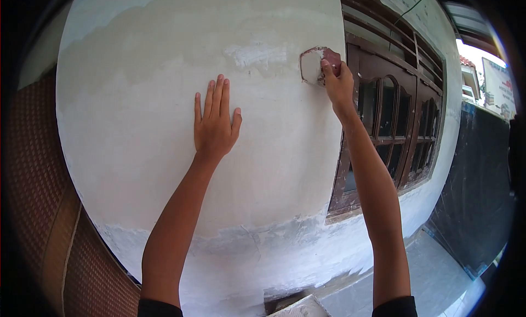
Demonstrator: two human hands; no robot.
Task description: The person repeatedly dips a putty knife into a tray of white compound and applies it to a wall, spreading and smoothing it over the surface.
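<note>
My left hand (215, 120) lies flat against the pale plastered wall (263, 169), fingers stretched upward and thumb out to the side. To its upper right, my right hand (338, 87) pinches a worn reddish-brown piece of sandpaper (332, 56), thumb on the near side. Whitish residue covers its left part, framed by a brown edge. The sandpaper is up at the wall, close to the left edge of the window frame. Between the hands and slightly higher, a brighter white patch (256, 55) marks the wall.
A brown wooden window (405, 98) with glass panes stands at the right. Woven brown panels (33, 180) line the left side. Below are a ledge (350, 295) and a whitish block-like object (304, 307). A dark sheet (471, 185) and a banner (497, 87) are farther right.
</note>
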